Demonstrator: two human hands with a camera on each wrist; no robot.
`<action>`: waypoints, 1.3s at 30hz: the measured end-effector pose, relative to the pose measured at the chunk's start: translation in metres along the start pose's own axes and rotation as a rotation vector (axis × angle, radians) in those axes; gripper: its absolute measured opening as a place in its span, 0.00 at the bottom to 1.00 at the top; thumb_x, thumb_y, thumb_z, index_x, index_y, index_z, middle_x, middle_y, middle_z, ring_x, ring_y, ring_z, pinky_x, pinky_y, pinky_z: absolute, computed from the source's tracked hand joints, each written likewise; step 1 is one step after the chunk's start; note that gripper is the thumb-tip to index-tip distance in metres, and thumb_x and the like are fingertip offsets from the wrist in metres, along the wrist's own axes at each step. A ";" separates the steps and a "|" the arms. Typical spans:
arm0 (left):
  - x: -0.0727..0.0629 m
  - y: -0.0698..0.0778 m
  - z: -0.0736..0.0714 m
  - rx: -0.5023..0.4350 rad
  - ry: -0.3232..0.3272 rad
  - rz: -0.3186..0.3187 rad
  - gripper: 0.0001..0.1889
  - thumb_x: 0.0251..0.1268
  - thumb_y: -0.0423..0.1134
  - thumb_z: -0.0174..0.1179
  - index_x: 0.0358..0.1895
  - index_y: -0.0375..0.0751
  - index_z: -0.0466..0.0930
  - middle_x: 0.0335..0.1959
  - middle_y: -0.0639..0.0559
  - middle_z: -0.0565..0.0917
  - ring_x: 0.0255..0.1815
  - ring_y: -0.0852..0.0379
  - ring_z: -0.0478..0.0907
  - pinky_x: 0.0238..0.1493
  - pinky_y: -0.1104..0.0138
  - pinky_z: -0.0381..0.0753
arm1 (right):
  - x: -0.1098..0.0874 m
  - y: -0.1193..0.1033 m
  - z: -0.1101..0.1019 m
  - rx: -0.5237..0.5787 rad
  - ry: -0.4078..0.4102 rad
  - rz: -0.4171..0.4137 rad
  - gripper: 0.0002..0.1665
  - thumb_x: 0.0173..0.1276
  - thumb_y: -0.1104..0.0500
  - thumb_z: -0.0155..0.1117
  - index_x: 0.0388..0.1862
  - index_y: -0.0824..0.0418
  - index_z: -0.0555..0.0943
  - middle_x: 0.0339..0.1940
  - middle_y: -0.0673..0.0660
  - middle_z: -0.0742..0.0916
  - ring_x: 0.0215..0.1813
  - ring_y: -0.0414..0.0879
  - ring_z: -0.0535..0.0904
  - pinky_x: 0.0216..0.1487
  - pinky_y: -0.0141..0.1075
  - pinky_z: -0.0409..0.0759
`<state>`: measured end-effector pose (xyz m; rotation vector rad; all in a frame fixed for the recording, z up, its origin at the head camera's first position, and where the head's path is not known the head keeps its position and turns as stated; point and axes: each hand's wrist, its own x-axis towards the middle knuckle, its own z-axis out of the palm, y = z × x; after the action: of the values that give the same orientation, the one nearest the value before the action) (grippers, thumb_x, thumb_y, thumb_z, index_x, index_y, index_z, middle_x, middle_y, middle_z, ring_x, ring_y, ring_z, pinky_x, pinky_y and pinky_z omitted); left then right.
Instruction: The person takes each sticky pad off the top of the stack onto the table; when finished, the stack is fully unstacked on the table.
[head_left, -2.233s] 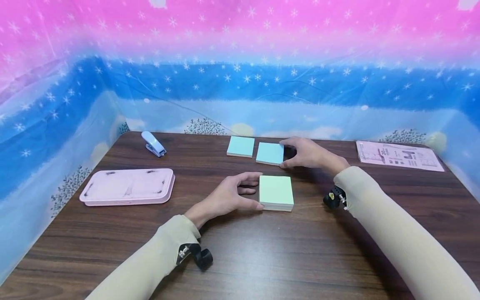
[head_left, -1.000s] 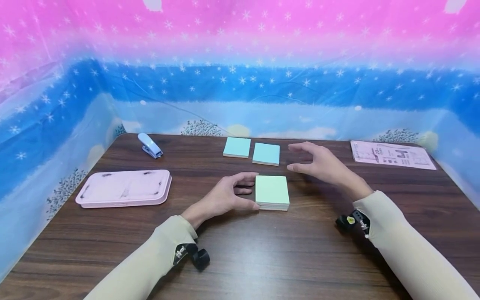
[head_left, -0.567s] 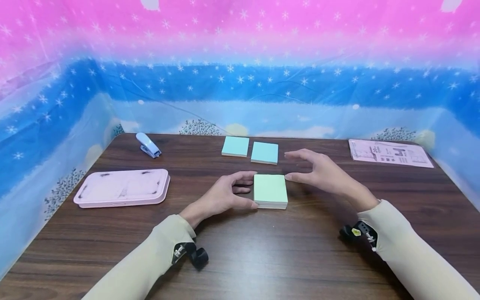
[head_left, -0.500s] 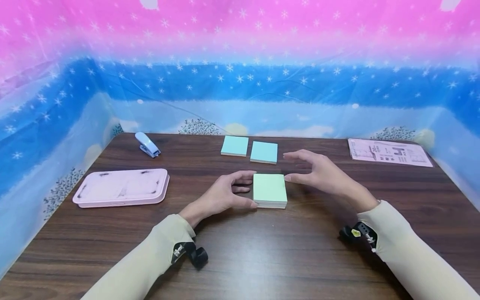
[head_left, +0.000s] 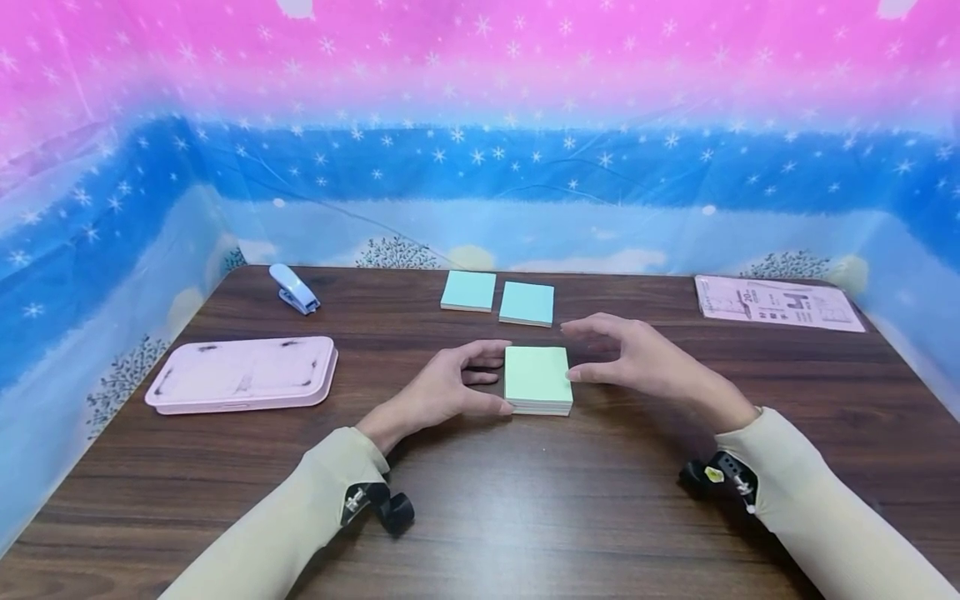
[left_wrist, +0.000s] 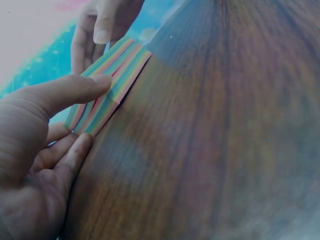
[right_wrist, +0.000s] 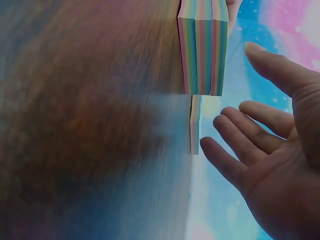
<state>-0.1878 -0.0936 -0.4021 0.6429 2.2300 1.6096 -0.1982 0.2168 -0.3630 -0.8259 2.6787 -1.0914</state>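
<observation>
A stack of three square sticky note pads lies on the table, green on top, with striped coloured sides in the wrist views. My left hand holds its left side, thumb at the near corner and fingers toward the far one. In the left wrist view the left thumb lies against the striped sides. My right hand hovers just right of the stack, fingers spread and holding nothing; the right wrist view shows its thumb apart from the pads. Behind the stack sit two blue sticky note pads, slightly apart.
A pink case lies at the left, with a light blue stapler behind it. At the back right is a flat pink printed packet. A patterned cloth encloses the brown wooden table.
My right hand has let go of the right-hand blue pad and come nearer, to beside the green-topped stack. The left hand stays at the stack. The view has shifted slightly.
</observation>
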 end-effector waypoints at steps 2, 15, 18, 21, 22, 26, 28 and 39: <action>0.000 0.000 0.000 0.001 -0.002 -0.001 0.45 0.57 0.34 0.81 0.79 0.39 0.70 0.70 0.42 0.79 0.65 0.46 0.81 0.66 0.59 0.82 | -0.001 0.000 0.002 0.014 -0.015 0.002 0.43 0.67 0.46 0.80 0.76 0.60 0.76 0.72 0.56 0.81 0.71 0.55 0.78 0.71 0.57 0.78; -0.002 0.000 -0.002 0.006 0.002 0.000 0.46 0.56 0.34 0.81 0.79 0.39 0.69 0.70 0.41 0.78 0.66 0.45 0.81 0.67 0.58 0.81 | -0.001 -0.004 0.008 -0.048 -0.099 0.009 0.50 0.63 0.43 0.83 0.78 0.60 0.74 0.74 0.58 0.79 0.76 0.58 0.72 0.73 0.61 0.73; -0.002 0.000 -0.002 0.006 0.003 0.006 0.46 0.56 0.34 0.81 0.79 0.39 0.69 0.70 0.41 0.78 0.66 0.45 0.81 0.67 0.58 0.81 | 0.000 -0.004 0.008 -0.051 -0.111 0.017 0.53 0.60 0.43 0.85 0.79 0.60 0.73 0.74 0.59 0.79 0.75 0.57 0.73 0.73 0.60 0.73; -0.002 0.000 -0.002 0.009 0.003 0.010 0.46 0.56 0.34 0.81 0.80 0.40 0.69 0.71 0.42 0.78 0.66 0.45 0.81 0.67 0.58 0.81 | 0.000 -0.005 0.007 -0.069 -0.118 0.004 0.54 0.59 0.42 0.86 0.78 0.62 0.73 0.73 0.60 0.79 0.75 0.58 0.73 0.74 0.60 0.72; -0.002 0.000 -0.002 0.010 0.002 0.008 0.46 0.56 0.34 0.81 0.80 0.40 0.69 0.71 0.42 0.78 0.66 0.45 0.81 0.67 0.58 0.81 | 0.000 -0.005 0.007 -0.074 -0.120 -0.001 0.54 0.59 0.43 0.86 0.78 0.62 0.74 0.73 0.60 0.79 0.75 0.59 0.72 0.74 0.60 0.72; -0.001 0.001 -0.002 0.011 -0.006 0.003 0.46 0.56 0.34 0.81 0.80 0.40 0.68 0.71 0.41 0.78 0.66 0.45 0.80 0.67 0.59 0.81 | 0.000 -0.004 0.006 -0.094 -0.120 -0.015 0.54 0.58 0.42 0.86 0.77 0.63 0.74 0.73 0.60 0.80 0.75 0.59 0.73 0.75 0.60 0.72; -0.001 0.001 -0.002 0.011 -0.007 0.002 0.47 0.56 0.34 0.81 0.80 0.40 0.68 0.71 0.41 0.78 0.66 0.45 0.80 0.67 0.59 0.81 | 0.000 -0.004 0.006 -0.099 -0.116 -0.017 0.53 0.58 0.43 0.86 0.77 0.62 0.74 0.73 0.60 0.80 0.75 0.59 0.73 0.74 0.60 0.72; 0.000 0.002 0.000 0.003 -0.007 -0.005 0.46 0.57 0.34 0.81 0.80 0.40 0.69 0.71 0.41 0.78 0.66 0.45 0.80 0.66 0.59 0.82 | -0.003 -0.003 0.006 -0.111 -0.111 -0.020 0.51 0.61 0.44 0.85 0.77 0.61 0.74 0.72 0.59 0.80 0.74 0.58 0.74 0.72 0.61 0.74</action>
<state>-0.1879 -0.0935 -0.4005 0.6424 2.2277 1.5988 -0.1927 0.2135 -0.3655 -0.9050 2.6636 -0.8795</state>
